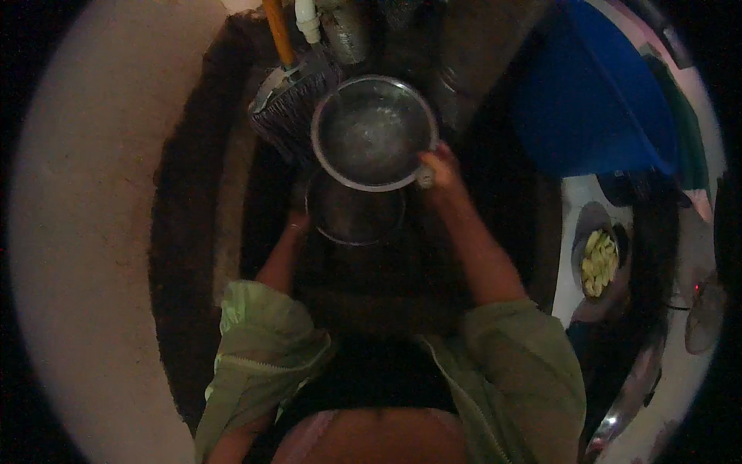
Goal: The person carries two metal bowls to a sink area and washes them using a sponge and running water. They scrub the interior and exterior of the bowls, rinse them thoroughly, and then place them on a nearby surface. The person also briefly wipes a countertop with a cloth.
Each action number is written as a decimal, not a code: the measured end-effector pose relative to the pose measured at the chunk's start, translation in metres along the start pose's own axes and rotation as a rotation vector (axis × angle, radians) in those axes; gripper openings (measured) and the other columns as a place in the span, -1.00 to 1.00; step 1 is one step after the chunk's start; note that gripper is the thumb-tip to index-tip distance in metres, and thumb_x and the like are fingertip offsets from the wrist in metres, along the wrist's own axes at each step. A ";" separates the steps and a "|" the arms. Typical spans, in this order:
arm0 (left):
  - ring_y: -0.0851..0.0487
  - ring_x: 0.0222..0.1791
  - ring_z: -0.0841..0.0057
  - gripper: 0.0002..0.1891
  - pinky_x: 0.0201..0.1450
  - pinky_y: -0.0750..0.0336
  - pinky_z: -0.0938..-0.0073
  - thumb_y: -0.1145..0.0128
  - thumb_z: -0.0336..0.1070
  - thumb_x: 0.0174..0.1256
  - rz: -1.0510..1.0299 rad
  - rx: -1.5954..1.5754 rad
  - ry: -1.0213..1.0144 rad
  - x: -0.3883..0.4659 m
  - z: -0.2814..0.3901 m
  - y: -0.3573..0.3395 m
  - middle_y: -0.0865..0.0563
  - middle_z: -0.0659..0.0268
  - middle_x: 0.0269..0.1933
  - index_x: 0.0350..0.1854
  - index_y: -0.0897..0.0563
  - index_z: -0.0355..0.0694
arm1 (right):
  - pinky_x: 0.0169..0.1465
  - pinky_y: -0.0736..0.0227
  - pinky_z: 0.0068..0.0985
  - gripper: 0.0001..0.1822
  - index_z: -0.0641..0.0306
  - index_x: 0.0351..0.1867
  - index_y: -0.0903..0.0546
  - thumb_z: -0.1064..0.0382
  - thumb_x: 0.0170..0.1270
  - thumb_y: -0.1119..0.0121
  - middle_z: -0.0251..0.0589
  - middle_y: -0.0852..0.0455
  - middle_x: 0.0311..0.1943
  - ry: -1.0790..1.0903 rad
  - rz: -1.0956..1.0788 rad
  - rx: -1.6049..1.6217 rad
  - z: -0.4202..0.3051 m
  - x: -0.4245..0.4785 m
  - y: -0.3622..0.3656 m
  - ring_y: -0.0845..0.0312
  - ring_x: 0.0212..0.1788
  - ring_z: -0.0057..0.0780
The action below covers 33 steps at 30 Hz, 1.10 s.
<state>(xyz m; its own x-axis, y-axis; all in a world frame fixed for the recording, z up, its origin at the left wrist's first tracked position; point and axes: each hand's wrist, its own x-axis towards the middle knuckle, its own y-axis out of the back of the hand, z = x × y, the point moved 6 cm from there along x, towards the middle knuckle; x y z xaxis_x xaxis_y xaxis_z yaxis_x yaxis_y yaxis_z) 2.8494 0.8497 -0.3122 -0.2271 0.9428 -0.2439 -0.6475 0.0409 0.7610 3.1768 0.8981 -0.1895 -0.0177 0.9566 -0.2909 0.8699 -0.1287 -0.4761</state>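
My right hand (pixel 445 167) grips the right rim of a round metal bowl (pixel 330 168), which appears to hold clear liquid. A small pale lump (pixel 425 176) shows at its fingers; I cannot tell what it is. Below and partly behind the bowl is a second, darker round vessel (pixel 355 244) with a thin bright rim. My left hand (pixel 299 211) is at that vessel's left edge and seems to hold it, though the fingers are lost in shadow.
A mop (pixel 290 110) with grey strands and an orange handle (pixel 278 32) stands just beyond the bowl. Near it are a white pipe (pixel 307 20) and a grey cylinder (pixel 346 37). At right are a large blue tub (pixel 591 98) and a dish of pale yellow-green pieces (pixel 600 264).
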 end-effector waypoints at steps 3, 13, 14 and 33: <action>-0.57 -0.32 0.33 -0.73 -0.27 -0.45 0.32 0.02 -0.18 0.17 0.019 0.213 -0.042 -0.005 0.020 0.008 -0.60 0.18 -0.27 -0.18 -0.57 -0.22 | -0.23 -0.42 -0.40 -0.62 0.18 -0.08 -0.45 0.29 -0.01 -0.13 -0.27 -0.56 -0.25 0.013 0.017 -0.121 -0.053 -0.030 0.033 -0.48 -0.25 -0.37; -0.56 -0.36 0.36 -0.79 -0.33 -0.44 0.35 0.02 -0.30 0.12 0.351 0.529 -0.651 0.004 0.012 0.074 -0.59 0.20 -0.35 -0.24 -0.58 -0.22 | -0.36 -0.33 -0.46 -0.83 0.29 -0.41 -0.46 0.32 -0.08 -0.11 -0.16 -0.53 -0.50 0.107 -0.024 -1.608 -0.154 -0.134 0.077 -0.44 -0.43 -0.36; -0.56 -0.36 0.34 -0.80 -0.32 -0.45 0.35 0.01 -0.31 0.11 0.308 0.242 -0.629 -0.003 0.039 0.073 -0.59 0.20 -0.35 -0.25 -0.59 -0.22 | -0.37 -0.33 -0.45 -0.83 0.30 -0.42 -0.45 0.32 -0.09 -0.11 -0.14 -0.52 -0.51 0.145 -0.044 -1.596 -0.150 -0.144 0.087 -0.44 -0.44 -0.34; -0.45 -0.34 0.17 -0.80 -0.42 -0.36 0.32 -0.08 -0.53 -0.31 0.571 0.393 -0.994 -0.047 0.274 0.130 -0.46 0.18 -0.42 -0.50 -0.46 -0.22 | -0.46 -0.26 -0.54 -0.86 0.28 -0.53 -0.40 0.35 -0.04 -0.14 -0.24 -0.39 -0.62 0.408 0.193 -1.291 -0.148 -0.219 0.099 -0.30 -0.55 -0.52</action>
<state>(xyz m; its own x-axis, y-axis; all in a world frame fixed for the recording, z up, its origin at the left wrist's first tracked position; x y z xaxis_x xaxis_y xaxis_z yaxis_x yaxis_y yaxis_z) 2.9757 0.9015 -0.0373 0.3617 0.6935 0.6231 -0.3322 -0.5286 0.7812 3.3396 0.7151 -0.0498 0.1046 0.9888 0.1062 0.6831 -0.1491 0.7150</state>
